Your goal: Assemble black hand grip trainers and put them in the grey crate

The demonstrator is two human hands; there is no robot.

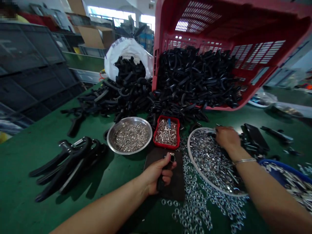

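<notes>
Two bare arms come in from the near edge. Loose shiny rings (195, 201) lie spread on the green table (36, 146) between them.

The left hand (158, 174) is closed tight around a black handle (161, 186). The handle's long side runs from near to far. A small metal ring (172, 158) sits on its far end, just past the thumb. The hand rests on a dark mat (179, 191).

The right hand (226, 137) is off to the right and a bit farther away, with a thin bangle (245, 160) on the wrist. It reaches down at the far edge of a round white tray (188, 152) full of small shiny parts. Its fingers curl under and are hidden, so I cannot tell if they pinch a part.

So the handle is in the left hand, and the tray lies to its right, under the right hand.

Just past the left hand are a steel bowl (108, 138) and a little red box (168, 117), both with small metal bits inside. Farther back, a big red basket (219, 19) is tipped over a black heap (190, 81) of parts. Long black grips (70, 162) lie at the near left.
</notes>
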